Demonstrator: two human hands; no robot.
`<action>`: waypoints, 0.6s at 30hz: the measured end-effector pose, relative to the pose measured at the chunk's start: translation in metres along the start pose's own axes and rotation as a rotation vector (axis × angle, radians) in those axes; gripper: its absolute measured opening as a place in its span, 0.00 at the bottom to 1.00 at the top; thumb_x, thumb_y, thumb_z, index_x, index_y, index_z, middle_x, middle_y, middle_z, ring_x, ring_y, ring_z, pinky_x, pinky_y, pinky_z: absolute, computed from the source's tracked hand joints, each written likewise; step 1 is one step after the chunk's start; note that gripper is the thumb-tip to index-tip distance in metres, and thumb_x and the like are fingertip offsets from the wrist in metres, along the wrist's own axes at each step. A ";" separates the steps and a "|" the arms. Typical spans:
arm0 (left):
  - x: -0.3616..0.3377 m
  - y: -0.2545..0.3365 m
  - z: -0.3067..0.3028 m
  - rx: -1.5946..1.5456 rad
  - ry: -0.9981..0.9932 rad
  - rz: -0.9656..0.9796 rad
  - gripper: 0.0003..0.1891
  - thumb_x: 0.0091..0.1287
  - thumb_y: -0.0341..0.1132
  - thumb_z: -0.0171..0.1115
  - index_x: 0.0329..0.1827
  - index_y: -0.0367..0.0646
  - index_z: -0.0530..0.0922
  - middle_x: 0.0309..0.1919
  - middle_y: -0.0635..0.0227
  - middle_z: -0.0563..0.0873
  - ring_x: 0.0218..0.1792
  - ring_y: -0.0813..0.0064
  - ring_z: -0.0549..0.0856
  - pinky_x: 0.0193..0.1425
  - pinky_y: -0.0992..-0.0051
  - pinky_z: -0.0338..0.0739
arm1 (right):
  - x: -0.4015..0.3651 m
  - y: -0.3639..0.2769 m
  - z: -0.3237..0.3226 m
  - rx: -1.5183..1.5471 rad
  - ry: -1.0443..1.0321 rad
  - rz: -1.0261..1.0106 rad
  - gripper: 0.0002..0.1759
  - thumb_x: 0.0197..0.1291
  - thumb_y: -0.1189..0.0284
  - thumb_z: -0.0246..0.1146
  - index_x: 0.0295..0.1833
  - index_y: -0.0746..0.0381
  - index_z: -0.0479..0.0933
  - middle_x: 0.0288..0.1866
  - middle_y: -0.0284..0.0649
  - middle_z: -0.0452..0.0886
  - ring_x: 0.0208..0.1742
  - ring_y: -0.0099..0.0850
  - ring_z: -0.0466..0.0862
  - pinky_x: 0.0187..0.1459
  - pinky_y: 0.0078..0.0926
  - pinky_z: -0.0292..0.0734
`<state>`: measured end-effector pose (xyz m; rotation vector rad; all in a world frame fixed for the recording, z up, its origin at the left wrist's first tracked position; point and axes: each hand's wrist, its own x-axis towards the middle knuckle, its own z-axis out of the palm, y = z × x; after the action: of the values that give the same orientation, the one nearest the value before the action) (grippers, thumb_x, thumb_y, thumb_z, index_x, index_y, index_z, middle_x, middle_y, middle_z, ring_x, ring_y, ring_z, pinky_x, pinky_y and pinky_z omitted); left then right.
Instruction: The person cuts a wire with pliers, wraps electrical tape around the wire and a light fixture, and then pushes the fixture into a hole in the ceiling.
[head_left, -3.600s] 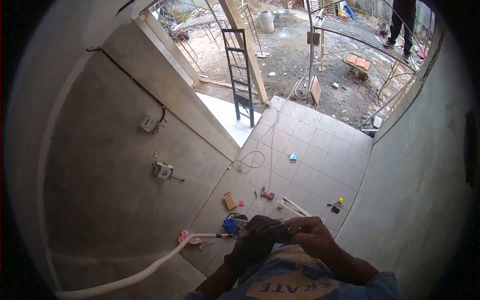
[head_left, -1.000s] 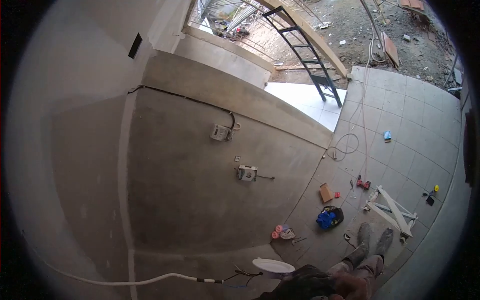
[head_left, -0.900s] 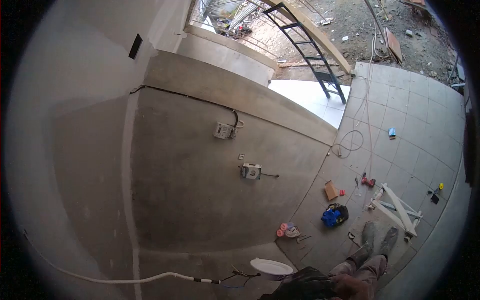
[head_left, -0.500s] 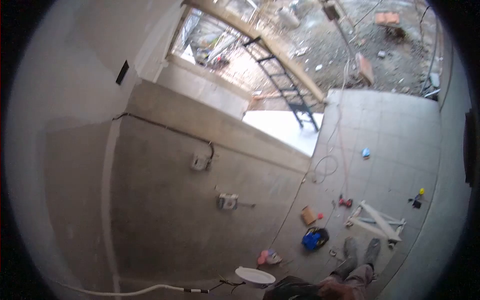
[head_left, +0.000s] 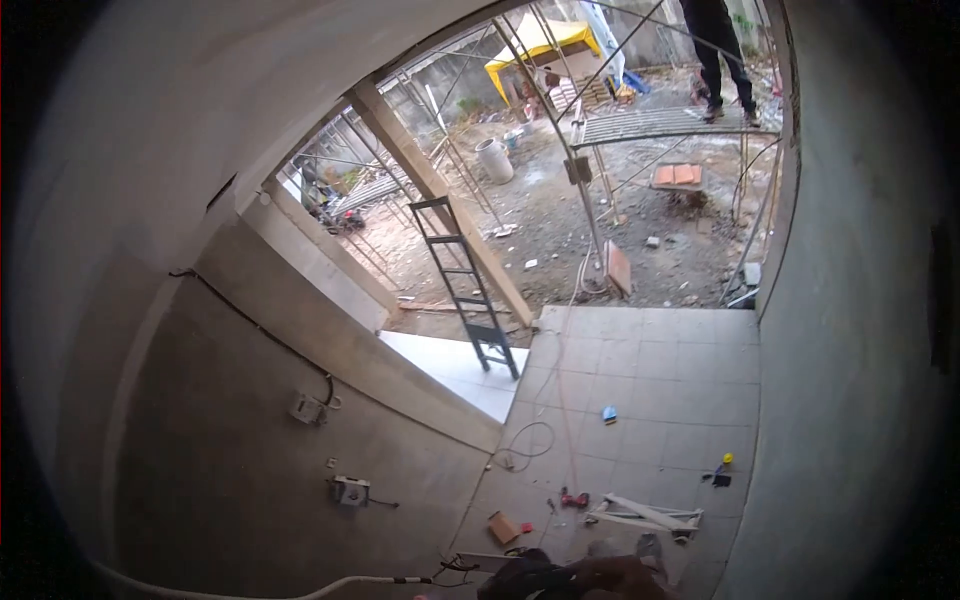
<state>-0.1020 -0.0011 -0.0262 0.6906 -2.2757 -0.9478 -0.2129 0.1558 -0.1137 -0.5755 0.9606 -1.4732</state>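
Neither my left hand nor my right hand can be made out. My dark clothing [head_left: 530, 578] and one grey shoe [head_left: 650, 546] show at the bottom edge. Just left of the clothing, thin dark wire ends [head_left: 456, 566] come out of a pale conduit [head_left: 330, 590] along the wall. On the tiled floor [head_left: 640, 360] lie a red drill [head_left: 573, 498], a small brown box [head_left: 503, 528] and a white folded frame [head_left: 650, 514].
A black ladder [head_left: 462, 285] leans by a wooden post [head_left: 440, 200]. Two electrical boxes [head_left: 308, 408] [head_left: 351, 491] sit on the left wall. Outside, a person [head_left: 715, 55] stands on a scaffold platform [head_left: 650, 125]. A blue item [head_left: 610, 414] and a looped cable [head_left: 530, 445] lie on the floor.
The view has tilted up and turned, showing more outdoors, with the scaffold and person now in sight. The white round plate and the blue bag near my feet are no longer clearly visible.
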 end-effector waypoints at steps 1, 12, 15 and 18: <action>-0.003 0.003 -0.002 -0.011 0.025 0.000 0.11 0.64 0.31 0.76 0.47 0.40 0.88 0.50 0.56 0.91 0.51 0.58 0.90 0.59 0.60 0.83 | -0.004 -0.052 0.017 0.002 -0.013 0.063 0.20 0.55 0.79 0.64 0.55 0.67 0.83 0.46 0.36 0.84 0.51 0.27 0.83 0.59 0.30 0.80; -0.040 0.010 -0.024 -0.096 0.159 -0.030 0.10 0.65 0.31 0.76 0.47 0.39 0.88 0.50 0.56 0.91 0.52 0.58 0.90 0.60 0.60 0.83 | -0.012 -0.059 0.045 -0.162 -0.125 -0.223 0.07 0.68 0.78 0.67 0.50 0.63 0.81 0.50 0.42 0.85 0.53 0.34 0.84 0.55 0.33 0.81; -0.048 0.012 -0.017 -0.154 0.137 -0.032 0.10 0.65 0.31 0.76 0.47 0.39 0.88 0.51 0.56 0.91 0.52 0.58 0.90 0.60 0.60 0.83 | -0.020 -0.062 0.049 -0.378 -0.094 -0.341 0.11 0.72 0.72 0.68 0.56 0.59 0.82 0.61 0.46 0.81 0.61 0.36 0.83 0.65 0.39 0.77; -0.051 0.018 -0.009 -0.214 0.116 -0.023 0.10 0.65 0.31 0.76 0.47 0.39 0.88 0.51 0.56 0.91 0.52 0.58 0.90 0.60 0.60 0.83 | -0.021 -0.084 0.054 -0.674 0.092 -0.254 0.08 0.65 0.80 0.72 0.48 0.66 0.82 0.65 0.49 0.81 0.63 0.44 0.85 0.59 0.37 0.86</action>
<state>-0.0641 0.0389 -0.0224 0.6613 -2.0341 -1.1131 -0.2122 0.1584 -0.0116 -1.1562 1.5130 -1.3868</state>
